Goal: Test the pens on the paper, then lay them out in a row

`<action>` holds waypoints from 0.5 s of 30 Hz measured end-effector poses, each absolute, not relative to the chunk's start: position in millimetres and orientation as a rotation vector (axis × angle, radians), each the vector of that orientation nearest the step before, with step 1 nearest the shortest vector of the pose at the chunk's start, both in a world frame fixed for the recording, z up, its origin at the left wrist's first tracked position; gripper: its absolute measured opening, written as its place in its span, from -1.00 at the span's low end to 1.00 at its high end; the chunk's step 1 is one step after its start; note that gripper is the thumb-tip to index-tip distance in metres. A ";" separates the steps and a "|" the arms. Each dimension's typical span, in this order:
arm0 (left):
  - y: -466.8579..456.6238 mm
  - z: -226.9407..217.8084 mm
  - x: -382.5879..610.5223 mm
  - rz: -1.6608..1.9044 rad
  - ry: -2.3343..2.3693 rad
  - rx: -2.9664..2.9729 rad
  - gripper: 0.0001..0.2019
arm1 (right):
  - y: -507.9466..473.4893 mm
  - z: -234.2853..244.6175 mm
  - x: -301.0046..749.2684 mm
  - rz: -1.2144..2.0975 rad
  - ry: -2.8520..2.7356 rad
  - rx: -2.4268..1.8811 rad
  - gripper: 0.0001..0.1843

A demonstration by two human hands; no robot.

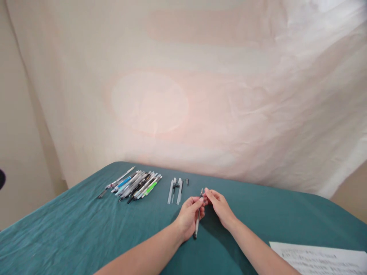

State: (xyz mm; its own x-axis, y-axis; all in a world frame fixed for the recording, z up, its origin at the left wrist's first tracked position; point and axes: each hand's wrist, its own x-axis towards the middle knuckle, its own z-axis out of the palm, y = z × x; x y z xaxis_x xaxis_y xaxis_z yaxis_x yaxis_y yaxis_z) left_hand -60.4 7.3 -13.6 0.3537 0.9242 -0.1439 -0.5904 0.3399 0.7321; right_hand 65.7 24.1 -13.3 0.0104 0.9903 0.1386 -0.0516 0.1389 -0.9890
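My left hand [189, 215] is closed around a pen [197, 225], held at a slant over the table. The pen's clear barrel sticks out below the fingers, and its pointed tip rises above the thumb. Close against the tip end is my right hand [219, 206], its thumb and fingers pinched together. What lies between those right fingers is too small to make out. Just beyond the left hand are clear pen barrels [170, 192] and caps with dark slim parts among them. A small dark piece [187, 182] lies to their right.
A pile of pens [137, 186], mostly clear, grey and black with a blue and a green one, lies at the left on the green tablecloth [86, 225]. Thin refills [119, 178] lie beside it. A printed sheet [321, 258] is at the front right. Pale fabric hangs behind.
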 end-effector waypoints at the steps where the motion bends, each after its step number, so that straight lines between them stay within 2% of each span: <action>1: 5.7 -13.9 -59.4 1.072 0.623 0.692 -0.81 | 22.2 -12.1 65.0 1.127 -1.249 -1.044 -0.63; 5: 1.3 -14.0 -55.5 1.086 0.660 0.860 -0.73 | 20.5 -11.6 67.4 1.105 -1.308 -1.026 -0.66; 10: 2.6 -14.0 -53.9 1.023 0.763 0.925 -0.62 | 27.5 -20.7 76.3 1.112 -1.111 -0.981 -0.71; 15: 4.3 -17.1 -53.8 1.011 0.742 0.994 -0.69 | 31.9 -23.7 81.3 1.258 -0.894 -0.879 -0.74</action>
